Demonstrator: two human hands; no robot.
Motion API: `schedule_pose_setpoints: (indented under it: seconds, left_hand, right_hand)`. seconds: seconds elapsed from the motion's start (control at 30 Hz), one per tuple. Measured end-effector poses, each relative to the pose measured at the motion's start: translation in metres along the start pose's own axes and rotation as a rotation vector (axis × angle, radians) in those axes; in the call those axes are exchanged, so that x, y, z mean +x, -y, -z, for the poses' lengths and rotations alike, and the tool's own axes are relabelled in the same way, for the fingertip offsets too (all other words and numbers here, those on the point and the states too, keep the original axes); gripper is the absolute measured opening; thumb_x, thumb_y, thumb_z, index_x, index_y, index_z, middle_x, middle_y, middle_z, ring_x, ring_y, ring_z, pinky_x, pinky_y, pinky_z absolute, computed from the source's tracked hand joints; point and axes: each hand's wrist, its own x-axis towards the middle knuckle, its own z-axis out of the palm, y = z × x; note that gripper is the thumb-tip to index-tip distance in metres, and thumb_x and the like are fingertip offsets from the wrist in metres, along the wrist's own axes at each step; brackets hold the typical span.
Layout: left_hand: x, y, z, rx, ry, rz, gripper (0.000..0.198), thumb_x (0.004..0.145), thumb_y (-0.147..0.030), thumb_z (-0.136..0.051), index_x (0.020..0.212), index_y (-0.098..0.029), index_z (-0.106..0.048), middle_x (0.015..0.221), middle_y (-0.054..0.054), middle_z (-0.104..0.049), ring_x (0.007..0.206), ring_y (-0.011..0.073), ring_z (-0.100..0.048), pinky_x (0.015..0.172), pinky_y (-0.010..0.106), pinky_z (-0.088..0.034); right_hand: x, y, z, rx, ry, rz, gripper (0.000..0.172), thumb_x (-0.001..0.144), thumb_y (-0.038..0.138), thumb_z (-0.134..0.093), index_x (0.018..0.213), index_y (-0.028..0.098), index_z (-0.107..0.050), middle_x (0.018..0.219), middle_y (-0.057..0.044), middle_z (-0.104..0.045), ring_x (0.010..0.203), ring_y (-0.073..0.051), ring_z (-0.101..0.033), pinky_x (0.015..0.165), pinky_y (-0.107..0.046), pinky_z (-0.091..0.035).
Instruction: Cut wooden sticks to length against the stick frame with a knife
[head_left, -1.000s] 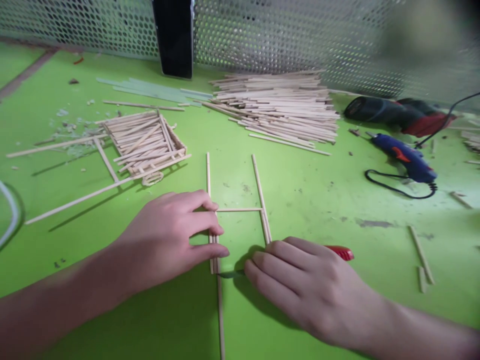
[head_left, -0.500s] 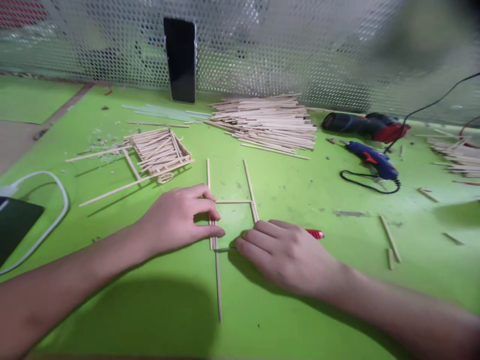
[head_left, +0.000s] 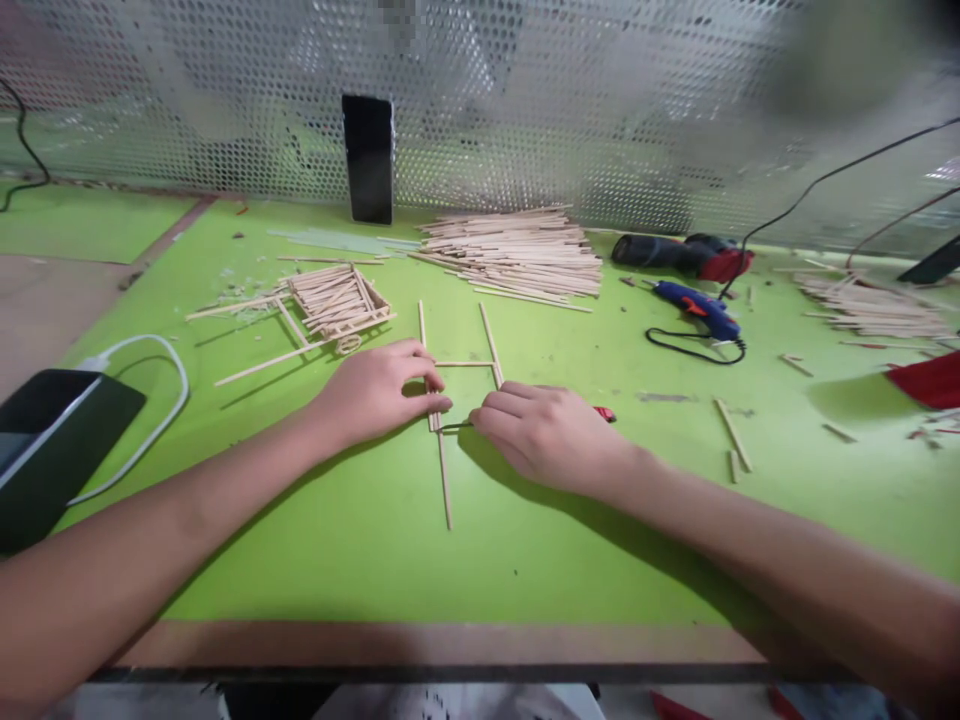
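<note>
My left hand (head_left: 381,393) is closed, thumb and fingers pinching the sticks on the left side of a small wooden stick frame (head_left: 465,364). A long stick (head_left: 445,485) runs from under those fingers toward me. My right hand (head_left: 551,437) is wrapped around what looks like a red-handled knife (head_left: 604,413). Its thin dark blade (head_left: 454,427) points left and meets the sticks just below my left thumb. Most of the handle is hidden by my palm. The frame's right upright (head_left: 490,340) ends beside my right knuckles.
A stick-built cart (head_left: 337,300) stands at the back left, near a large pile of sticks (head_left: 517,255). Behind my right hand lie a blue glue gun (head_left: 697,308) and a black-and-red tool (head_left: 679,255). A phone (head_left: 368,160) leans on the perforated screen; a cabled device (head_left: 60,440) sits left.
The view has tilted down and shifted, so the table's front edge now shows. Both hands keep their hold, and the blade stays against the sticks.
</note>
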Motion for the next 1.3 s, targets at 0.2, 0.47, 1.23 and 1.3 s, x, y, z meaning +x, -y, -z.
schedule_pose_setpoints:
  seconds: [0.2, 0.47, 1.23, 1.3]
  left_hand:
    - [-0.0034, 0.0020, -0.0015, 0.042, -0.011, -0.039, 0.031, 0.098, -0.055, -0.071, 0.104, -0.027, -0.083, 0.134, 0.004, -0.074, 0.095, 0.0223, -0.074, 0.079, 0.038, -0.059]
    - [-0.0045, 0.0046, -0.0020, -0.026, -0.009, -0.032, 0.036, 0.093, -0.061, -0.075, 0.104, -0.027, -0.081, 0.133, 0.005, -0.074, 0.103, 0.0259, -0.074, 0.085, 0.043, -0.060]
    - [-0.0005, 0.0001, -0.0074, -0.042, 0.021, 0.034, 0.032, 0.094, -0.055, -0.078, 0.104, -0.025, -0.078, 0.127, 0.006, -0.073, 0.125, 0.0339, -0.064, 0.110, 0.062, -0.048]
    - [-0.0026, 0.0013, -0.0076, -0.035, 0.004, 0.008, 0.033, 0.095, -0.056, -0.076, 0.109, -0.026, -0.078, 0.130, 0.006, -0.073, 0.126, 0.0336, -0.064, 0.111, 0.062, -0.048]
  right_hand:
    - [0.0006, -0.0007, -0.0033, -0.006, -0.031, -0.023, 0.019, 0.105, 0.010, -0.054, 0.096, 0.015, -0.070, 0.084, -0.002, -0.069, 0.076, -0.017, -0.058, 0.071, -0.030, -0.041]
    - [-0.0008, -0.0008, -0.0032, 0.001, -0.023, -0.014, 0.020, 0.107, 0.013, -0.053, 0.094, 0.016, -0.068, 0.081, -0.002, -0.065, 0.074, -0.018, -0.053, 0.070, -0.031, -0.037]
    - [0.0065, 0.0012, -0.0030, 0.070, 0.057, -0.048, 0.015, 0.101, 0.008, -0.056, 0.096, 0.017, -0.068, 0.083, -0.001, -0.065, 0.075, -0.018, -0.051, 0.071, -0.032, -0.038]
    - [0.0063, 0.0013, -0.0033, 0.053, 0.063, -0.051, 0.015, 0.102, 0.009, -0.057, 0.096, 0.017, -0.067, 0.084, -0.001, -0.065, 0.075, -0.018, -0.051, 0.072, -0.032, -0.038]
